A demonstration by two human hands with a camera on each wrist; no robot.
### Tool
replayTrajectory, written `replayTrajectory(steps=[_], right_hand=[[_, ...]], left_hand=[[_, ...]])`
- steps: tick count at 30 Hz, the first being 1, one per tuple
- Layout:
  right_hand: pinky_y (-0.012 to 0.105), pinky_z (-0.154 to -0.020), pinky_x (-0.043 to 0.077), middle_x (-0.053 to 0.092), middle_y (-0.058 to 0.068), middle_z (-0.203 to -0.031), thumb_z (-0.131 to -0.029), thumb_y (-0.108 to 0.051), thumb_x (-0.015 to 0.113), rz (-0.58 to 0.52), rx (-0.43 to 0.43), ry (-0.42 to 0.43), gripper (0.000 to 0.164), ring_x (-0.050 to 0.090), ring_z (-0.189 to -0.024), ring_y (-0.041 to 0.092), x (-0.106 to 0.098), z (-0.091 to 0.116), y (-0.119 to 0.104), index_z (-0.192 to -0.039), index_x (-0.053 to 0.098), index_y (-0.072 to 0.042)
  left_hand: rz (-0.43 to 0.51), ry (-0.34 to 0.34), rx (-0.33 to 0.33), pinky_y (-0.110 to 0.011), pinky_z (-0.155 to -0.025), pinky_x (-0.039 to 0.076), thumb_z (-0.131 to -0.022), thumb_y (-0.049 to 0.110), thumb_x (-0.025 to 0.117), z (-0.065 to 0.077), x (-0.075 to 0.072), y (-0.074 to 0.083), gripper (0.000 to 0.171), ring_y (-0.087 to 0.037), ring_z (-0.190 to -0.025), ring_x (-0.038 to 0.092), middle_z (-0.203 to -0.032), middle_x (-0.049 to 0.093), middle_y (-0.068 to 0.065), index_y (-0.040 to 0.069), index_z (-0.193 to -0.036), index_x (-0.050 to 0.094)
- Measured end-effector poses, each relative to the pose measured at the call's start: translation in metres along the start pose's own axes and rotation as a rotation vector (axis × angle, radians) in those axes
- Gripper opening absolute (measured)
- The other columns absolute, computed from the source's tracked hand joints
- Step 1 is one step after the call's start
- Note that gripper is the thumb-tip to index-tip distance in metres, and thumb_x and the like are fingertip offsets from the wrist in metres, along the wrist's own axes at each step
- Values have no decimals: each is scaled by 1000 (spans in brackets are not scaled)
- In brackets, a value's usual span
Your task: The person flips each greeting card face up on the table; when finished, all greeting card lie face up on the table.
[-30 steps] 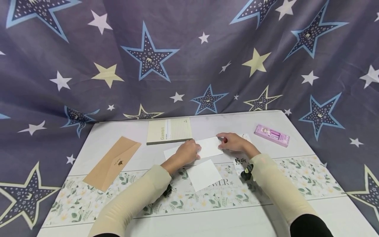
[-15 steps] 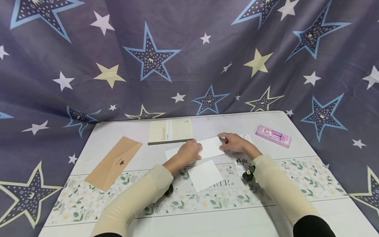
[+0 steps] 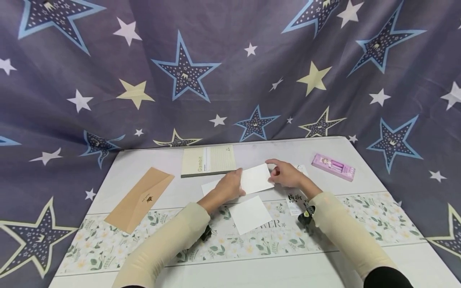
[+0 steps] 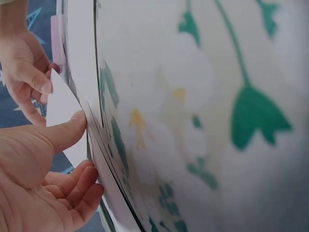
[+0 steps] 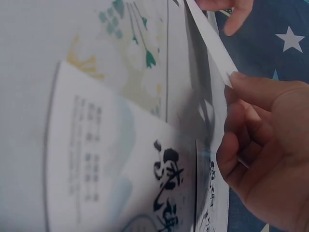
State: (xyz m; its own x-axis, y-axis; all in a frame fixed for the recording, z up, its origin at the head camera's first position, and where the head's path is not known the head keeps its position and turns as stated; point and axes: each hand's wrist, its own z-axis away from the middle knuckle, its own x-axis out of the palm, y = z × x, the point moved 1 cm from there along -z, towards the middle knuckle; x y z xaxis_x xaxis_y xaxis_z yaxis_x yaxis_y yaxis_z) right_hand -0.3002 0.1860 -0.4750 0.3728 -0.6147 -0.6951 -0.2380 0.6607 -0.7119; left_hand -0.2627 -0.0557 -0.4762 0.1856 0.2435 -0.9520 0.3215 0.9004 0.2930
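Both hands hold one small white sheet of paper between them, tilted up off the table in the wrist views. My left hand pinches its left side, thumb on the near face in the left wrist view. At the opposite side, my right hand pinches the edge between thumb and fingers, as the right wrist view shows. Part of another white paper shows left of the left hand. Closer to me lies a square white sheet, flat on the patterned tablecloth.
Behind the left hand lies a notepad. A brown envelope is at the left, a purple pen box at the back right. Cards with black calligraphy lie under the right forearm. A starred curtain hangs along the back.
The held sheet has tilted up, and its left part now shows less beyond the left hand. The left fingers have straightened somewhat along its edge. Other things stay in place.
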Motion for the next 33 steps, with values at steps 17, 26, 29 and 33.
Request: replayTrajectory(steps=[17,26,29,33], right_hand=[[22,-54,41,64,0,-79,-95,-13,69,-69,-29,21,20,49,-59,9,1,10,2,-114,70,-7],[23,-56,44,62,2,-75,-100,-15,63,-161,9,51,18,53,-62,13,-1,14,5,-113,71,-5],[22,-58,49,63,1,-75,-103,-14,59,-259,39,47,19,57,-64,12,-2,13,9,-112,69,-1],[23,-65,56,70,-3,-78,-107,-17,52,-394,99,37,29,65,-70,10,-4,12,14,-119,65,6]], left_hand=[[350,18,-113,-37,-99,53,-98,21,66,0,-4,-15,60,-21,-109,67,-121,70,-11,-2,-148,43],[439,116,-63,-21,-64,43,-93,16,72,-9,-8,-24,14,-9,-69,53,-80,66,3,9,-100,63],[477,146,-47,-19,-59,41,-92,16,73,-10,-10,-23,11,-8,-66,52,-79,67,2,11,-92,63],[510,185,-44,-19,-62,43,-92,18,74,-10,-13,-21,10,-8,-69,55,-84,71,1,10,-93,68]])
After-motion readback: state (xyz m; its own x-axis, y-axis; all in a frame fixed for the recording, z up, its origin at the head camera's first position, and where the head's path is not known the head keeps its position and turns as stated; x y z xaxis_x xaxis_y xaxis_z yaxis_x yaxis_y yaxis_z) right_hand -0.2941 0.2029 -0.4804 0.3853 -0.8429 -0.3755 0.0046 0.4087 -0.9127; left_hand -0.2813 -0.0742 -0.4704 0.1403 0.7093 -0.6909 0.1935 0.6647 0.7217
